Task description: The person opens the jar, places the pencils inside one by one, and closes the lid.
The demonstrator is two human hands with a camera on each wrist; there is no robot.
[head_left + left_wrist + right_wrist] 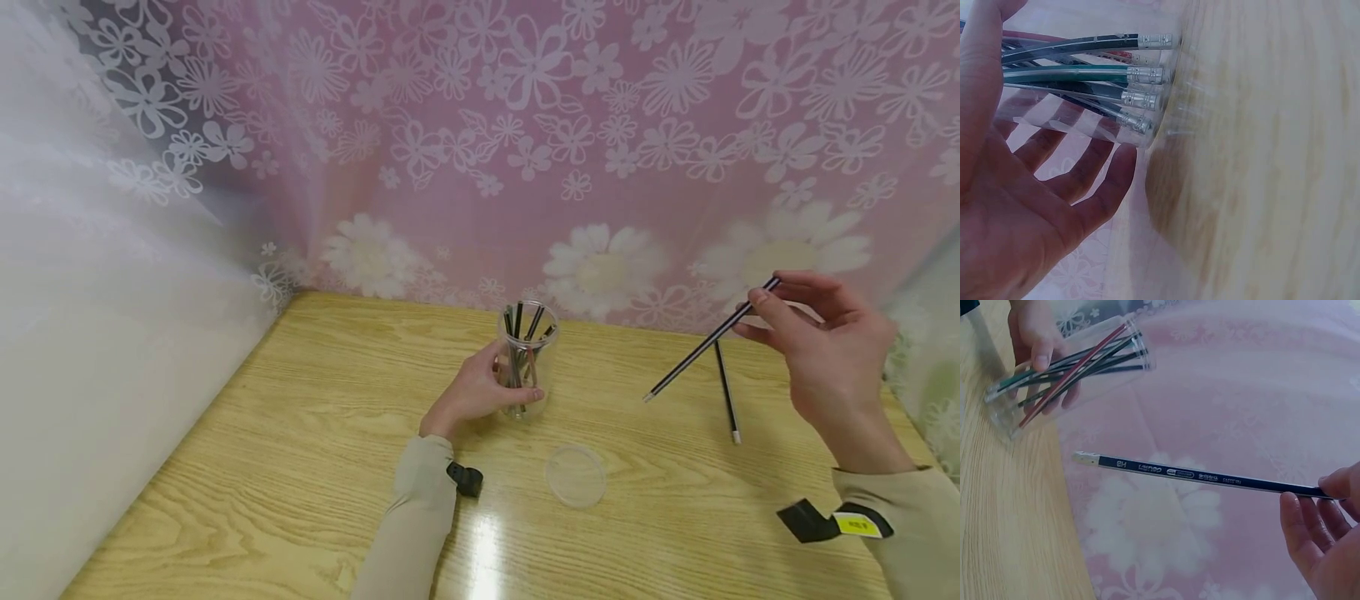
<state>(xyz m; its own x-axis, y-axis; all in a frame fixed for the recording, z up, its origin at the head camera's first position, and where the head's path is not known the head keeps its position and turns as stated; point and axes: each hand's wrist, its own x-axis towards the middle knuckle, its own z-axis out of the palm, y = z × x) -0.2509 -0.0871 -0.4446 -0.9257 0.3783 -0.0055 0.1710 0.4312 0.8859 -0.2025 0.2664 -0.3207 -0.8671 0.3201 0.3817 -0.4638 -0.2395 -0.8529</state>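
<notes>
A clear plastic jar [550, 367] stands upright on the table with several pencils [519, 320] in it, one red and one green among the dark ones. My left hand [480, 387] grips the jar from its left side, thumb across the front. In the left wrist view, silver ferrules [1155, 41] sit at the jar's bottom end. To the right, my right hand [836, 350] pinches a dark striped pencil [1210, 478] near one end, above the table. Its silver-and-white eraser end [1087, 459] points down and left, toward the jar. The print on it includes "2H".
On the table [300, 467] lies another dark pencil [727, 396], partly behind the held one in the head view. A round clear lid [575, 476] lies flat in front of the jar. A pink flowered curtain [465, 167] hangs along the table's back edge.
</notes>
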